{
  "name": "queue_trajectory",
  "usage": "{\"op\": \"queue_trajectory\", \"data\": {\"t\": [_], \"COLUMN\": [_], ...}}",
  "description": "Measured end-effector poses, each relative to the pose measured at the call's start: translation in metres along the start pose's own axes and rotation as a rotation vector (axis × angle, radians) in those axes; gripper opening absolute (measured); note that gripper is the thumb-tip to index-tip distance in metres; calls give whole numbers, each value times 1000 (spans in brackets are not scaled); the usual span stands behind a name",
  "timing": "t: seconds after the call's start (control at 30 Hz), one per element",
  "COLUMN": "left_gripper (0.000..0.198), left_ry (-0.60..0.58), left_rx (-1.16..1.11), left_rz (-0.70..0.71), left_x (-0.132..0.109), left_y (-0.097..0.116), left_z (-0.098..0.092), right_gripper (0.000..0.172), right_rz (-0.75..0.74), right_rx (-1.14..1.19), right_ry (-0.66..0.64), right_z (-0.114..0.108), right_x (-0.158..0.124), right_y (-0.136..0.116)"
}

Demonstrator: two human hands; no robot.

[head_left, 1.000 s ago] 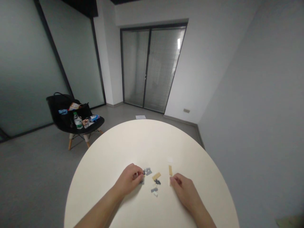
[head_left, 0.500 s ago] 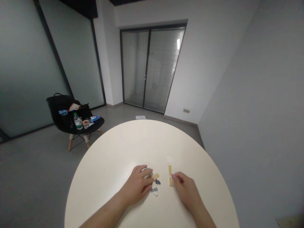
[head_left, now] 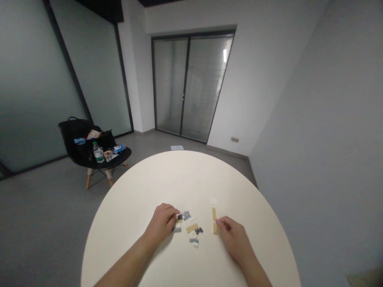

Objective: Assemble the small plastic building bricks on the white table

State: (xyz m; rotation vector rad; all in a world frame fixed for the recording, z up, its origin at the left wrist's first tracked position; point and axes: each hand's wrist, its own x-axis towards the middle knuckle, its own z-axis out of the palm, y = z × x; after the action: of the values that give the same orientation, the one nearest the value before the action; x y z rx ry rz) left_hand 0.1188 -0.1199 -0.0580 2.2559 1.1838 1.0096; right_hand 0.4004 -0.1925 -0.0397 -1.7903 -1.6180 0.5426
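Observation:
Small building bricks lie in a loose cluster on the round white table (head_left: 185,175). My left hand (head_left: 163,223) rests at the cluster's left side, fingers curled in a pinch on a small dark piece (head_left: 180,217). A tan flat brick (head_left: 192,228) and a dark brick (head_left: 199,230) lie just right of it, with grey pieces (head_left: 194,240) below. My right hand (head_left: 231,235) is curled, its fingertips touching a tan strip (head_left: 214,220) lying lengthwise on the table. A small pale piece (head_left: 213,201) sits beyond the strip.
A black chair (head_left: 89,149) loaded with a bag, a bottle and clutter stands on the grey floor at the left. Glass doors (head_left: 188,85) are at the back. A grey wall runs close along the table's right side.
My left hand drew back left from over the cluster and curled into a pinch on a dark piece. The tan flat brick has shifted slightly toward me. My right hand has barely moved.

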Motion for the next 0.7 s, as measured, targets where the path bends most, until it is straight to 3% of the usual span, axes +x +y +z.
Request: {"op": "queue_trajectory", "data": {"t": [0.4,0.57,0.7], "left_gripper": [23,22,7], "left_ry": [-110,-66,-210], "left_rx": [-23,-20,-62], "left_rz": [32,-112,-110], "left_x": [-1,0,-1], "left_y": [14,4,1], "left_z": [-3,-16,-27], "right_gripper": [41,41,42], "right_rz": [-53,-112,-137], "right_rx": [-29,-101,-124], "right_ry": [-33,-45,-55], "right_z": [1,3,4], "right_x": [-2,-5,-6], "right_y": [-5,-10,-9]}}
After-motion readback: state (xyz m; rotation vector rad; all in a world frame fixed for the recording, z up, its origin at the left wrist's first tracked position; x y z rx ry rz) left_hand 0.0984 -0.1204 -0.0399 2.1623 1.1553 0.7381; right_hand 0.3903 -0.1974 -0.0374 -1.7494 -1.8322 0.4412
